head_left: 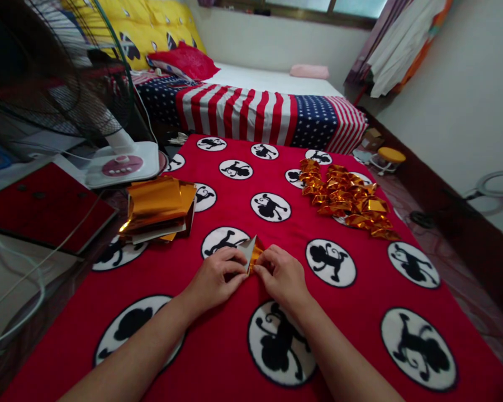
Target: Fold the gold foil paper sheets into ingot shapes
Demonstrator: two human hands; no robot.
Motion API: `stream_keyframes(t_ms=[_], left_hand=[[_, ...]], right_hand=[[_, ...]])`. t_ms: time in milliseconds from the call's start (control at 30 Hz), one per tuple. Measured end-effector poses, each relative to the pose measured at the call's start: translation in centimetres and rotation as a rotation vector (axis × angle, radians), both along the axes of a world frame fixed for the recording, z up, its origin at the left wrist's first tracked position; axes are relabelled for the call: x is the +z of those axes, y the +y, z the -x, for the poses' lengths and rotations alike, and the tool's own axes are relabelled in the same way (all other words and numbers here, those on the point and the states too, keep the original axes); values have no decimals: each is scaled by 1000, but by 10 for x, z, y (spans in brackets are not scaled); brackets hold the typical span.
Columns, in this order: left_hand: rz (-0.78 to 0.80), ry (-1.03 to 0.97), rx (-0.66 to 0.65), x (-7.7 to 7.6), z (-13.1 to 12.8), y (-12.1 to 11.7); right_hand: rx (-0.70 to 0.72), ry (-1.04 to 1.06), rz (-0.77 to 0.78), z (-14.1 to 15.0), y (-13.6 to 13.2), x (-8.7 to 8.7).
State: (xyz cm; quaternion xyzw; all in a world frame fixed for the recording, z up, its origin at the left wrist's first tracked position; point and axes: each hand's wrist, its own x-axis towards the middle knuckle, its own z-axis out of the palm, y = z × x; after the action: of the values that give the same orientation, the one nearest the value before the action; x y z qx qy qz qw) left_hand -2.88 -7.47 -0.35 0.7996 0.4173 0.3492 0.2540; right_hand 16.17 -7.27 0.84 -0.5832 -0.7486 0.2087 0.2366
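Observation:
My left hand (pixel 218 276) and my right hand (pixel 280 273) meet over a small sheet of gold foil paper (pixel 252 249), white on its back, partly folded. Both hands pinch it with closed fingers, pressing it against the red blanket (pixel 360 329) printed with black figures in white circles. A stack of flat gold foil sheets (pixel 159 207) lies to the left, beyond my left hand. A heap of several folded gold pieces (pixel 347 196) lies to the far right, beyond my right hand.
A standing fan's base (pixel 123 163) and its dark grille (pixel 58 72) are at the left, with a red flat case (pixel 42 206) and white cables. A bed with a stars-and-stripes cover (pixel 255 114) stands behind. A small yellow stool (pixel 390 156) is at the right wall.

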Motion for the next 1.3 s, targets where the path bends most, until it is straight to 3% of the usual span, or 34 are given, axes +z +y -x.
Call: stream_keyframes(t_ms=[533,767,1300], left_hand=[[29,-7,13,-2,0,-2],[15,-49,112,-4,-10,-2],[-5,-62,129,-4,-13,-1]], right_hand=[[-58,-94,-35,8,-2,-2],[-75,-127,-48,10,-4,-1],[-67,-46,-45,7,-6,-5]])
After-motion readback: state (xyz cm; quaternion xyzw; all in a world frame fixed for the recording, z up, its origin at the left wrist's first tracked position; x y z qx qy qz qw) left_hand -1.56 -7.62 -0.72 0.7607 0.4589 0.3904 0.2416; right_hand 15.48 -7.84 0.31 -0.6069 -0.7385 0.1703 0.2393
